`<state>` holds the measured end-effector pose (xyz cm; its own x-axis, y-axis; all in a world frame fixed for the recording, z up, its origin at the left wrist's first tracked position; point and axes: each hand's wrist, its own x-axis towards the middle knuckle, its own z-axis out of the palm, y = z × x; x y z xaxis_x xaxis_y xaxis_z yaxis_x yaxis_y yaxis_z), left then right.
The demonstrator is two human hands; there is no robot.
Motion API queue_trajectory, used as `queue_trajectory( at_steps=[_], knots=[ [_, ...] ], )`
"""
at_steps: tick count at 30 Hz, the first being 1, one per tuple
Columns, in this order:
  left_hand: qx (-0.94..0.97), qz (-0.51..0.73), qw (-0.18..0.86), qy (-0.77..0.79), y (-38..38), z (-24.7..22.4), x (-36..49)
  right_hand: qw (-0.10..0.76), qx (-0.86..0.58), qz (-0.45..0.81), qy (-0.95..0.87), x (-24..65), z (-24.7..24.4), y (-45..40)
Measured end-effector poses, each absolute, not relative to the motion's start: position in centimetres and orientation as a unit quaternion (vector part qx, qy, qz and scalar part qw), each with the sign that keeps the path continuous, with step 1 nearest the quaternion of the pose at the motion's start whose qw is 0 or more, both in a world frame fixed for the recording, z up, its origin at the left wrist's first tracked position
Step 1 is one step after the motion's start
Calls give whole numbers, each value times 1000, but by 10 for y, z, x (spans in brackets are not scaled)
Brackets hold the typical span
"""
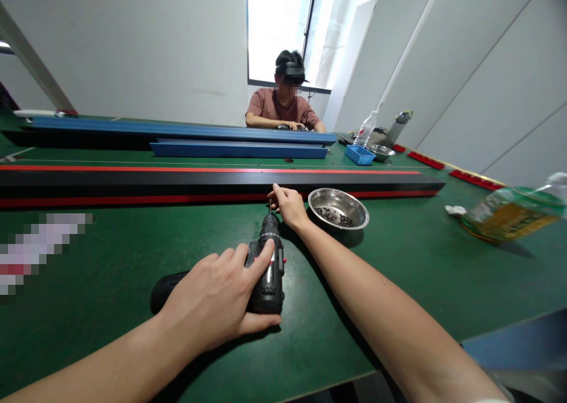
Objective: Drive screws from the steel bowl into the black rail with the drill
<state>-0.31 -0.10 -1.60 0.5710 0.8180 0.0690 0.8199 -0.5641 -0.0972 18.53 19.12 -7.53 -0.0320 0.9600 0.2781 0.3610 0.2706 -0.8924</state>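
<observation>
My left hand [217, 291] is wrapped round a black power drill [268, 273], which lies on its side on the green table [106, 249]. The drill's bit points away from me, toward a long black bar with red strips [199, 178]. By the tip of the bit is my right hand [287, 205], its fingers bent together against the bar's near side; whatever they pinch is too small to make out. Just right of that hand stands a round metal bowl [339, 209] with many small dark screws in it.
Blue bars [239, 150] lie beyond the black one. A person [283, 104] sits across the table. At the right are a large bottle with yellow contents [509, 217], a blue tray [359, 155], another metal bowl [381, 152] and a clear bottle [365, 128].
</observation>
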Motion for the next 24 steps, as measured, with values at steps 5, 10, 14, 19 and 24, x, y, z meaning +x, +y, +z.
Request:
queue_trajectory(
  at_steps=[5,10,14,19,24],
  knots=[
    [-886,-11,56,-461,-1,-16,-3,472,-510,322,-643,186,-75,191],
    [-884,-8,57,-464,-1,-15,-2,470,-505,316,-651,185,-74,189],
    [-883,-3,55,-466,-1,-15,-2,467,-504,317,-653,185,-74,189],
    [-884,-10,60,-463,0,-16,-2,467,-504,319,-653,186,-74,189],
    [-886,-17,63,-460,0,-17,-2,471,-508,319,-647,185,-75,190]
  ],
)
